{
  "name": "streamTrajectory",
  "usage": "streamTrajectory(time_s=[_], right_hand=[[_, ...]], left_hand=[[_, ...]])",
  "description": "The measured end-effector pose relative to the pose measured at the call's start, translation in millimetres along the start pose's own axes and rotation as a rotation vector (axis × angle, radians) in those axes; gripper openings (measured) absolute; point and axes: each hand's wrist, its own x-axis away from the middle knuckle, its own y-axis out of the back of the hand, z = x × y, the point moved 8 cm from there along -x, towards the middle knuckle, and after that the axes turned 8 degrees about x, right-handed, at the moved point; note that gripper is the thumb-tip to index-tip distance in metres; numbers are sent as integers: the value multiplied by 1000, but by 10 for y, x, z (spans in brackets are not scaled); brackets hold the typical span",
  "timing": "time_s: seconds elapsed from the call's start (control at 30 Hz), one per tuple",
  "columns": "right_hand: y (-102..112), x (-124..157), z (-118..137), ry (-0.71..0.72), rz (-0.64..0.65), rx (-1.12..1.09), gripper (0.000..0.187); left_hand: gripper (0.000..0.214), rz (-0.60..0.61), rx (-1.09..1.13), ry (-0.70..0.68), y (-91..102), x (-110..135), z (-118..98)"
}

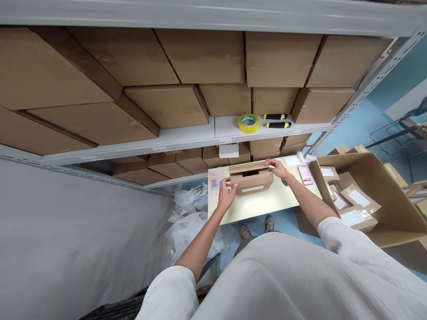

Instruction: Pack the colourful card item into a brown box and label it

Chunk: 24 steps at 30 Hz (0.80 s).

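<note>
A small brown cardboard box (252,181) stands on the pale yellow table (267,203), its top flaps partly raised and a dark slot showing between them. A white label is on its near side. My left hand (226,194) grips the box's left end, thumb on the near side and fingers at the top edge. At the upper right corner, my right hand (277,169) pinches the back flap. The inside of the box is mostly hidden.
On the shelf above lie yellow tape (248,123) and two utility knives (278,125). A phone (305,175) rests at the table's right. Beside it stands a large carton (396,195) with several labelled boxes. White plastic bags (196,231) lie left; packed shelves (200,55) rise ahead.
</note>
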Motion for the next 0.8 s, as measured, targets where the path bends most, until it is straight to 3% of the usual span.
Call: streamTrajectory(time_s=[0.1,0.23,0.47,0.8], right_hand=[[23,1,-70,-42,-4,-67,38],[37,56,-75,-71,-2,-53,34],[14,115,-119,7,-17,32,40],[-7,85,-119,44,-7,27,38]], left_hand=[[62,-47,2,46,1,-44,38],[71,-42,-43,10,-7,-112,28],[54,35,-74,-142,-90,-167,43],[54,39,-61,-131,-99,-98,158]])
